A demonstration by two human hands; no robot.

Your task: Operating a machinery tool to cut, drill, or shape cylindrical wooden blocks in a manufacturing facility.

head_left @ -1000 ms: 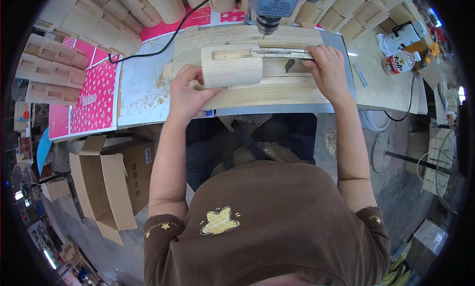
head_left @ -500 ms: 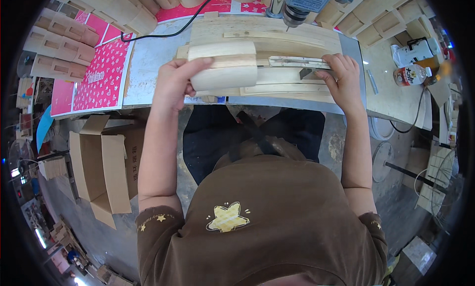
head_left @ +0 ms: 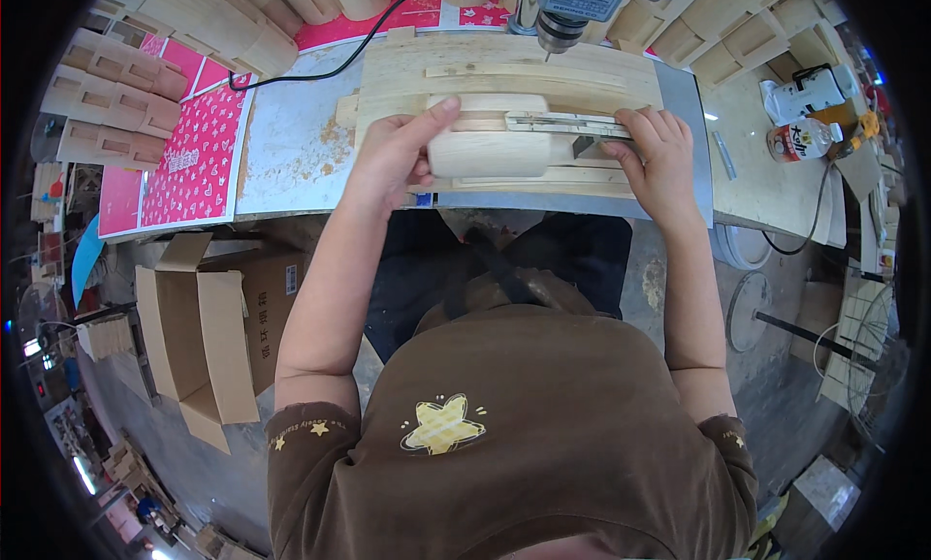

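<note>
My left hand (head_left: 393, 162) grips the left end of a pale wooden cylinder-like block (head_left: 490, 157), its thumb along the upper side and its fingertips low at the end. A lengthwise groove runs along the block's top. The left end of a narrow pale strip (head_left: 543, 123) with dark marks lies over this groove. My right hand (head_left: 658, 155) pinches the strip's right end between thumb and fingers. Beside that thumb a small dark metal plate (head_left: 583, 147) sticks out below the strip. Beneath both hands is a wooden board (head_left: 398, 70) with raised slats.
A drill head with its chuck (head_left: 562, 29) hangs just beyond the board. Grooved wooden cylinders (head_left: 112, 104) are stacked at far left and back right. A bottle (head_left: 805, 140) and a pen-like stick (head_left: 725, 156) lie at right. An open cardboard box (head_left: 218, 327) stands on the floor.
My left hand has slid the wooden block to the right, so the strip now overlaps its groove. My right hand keeps its hold on the strip, nearly in place.
</note>
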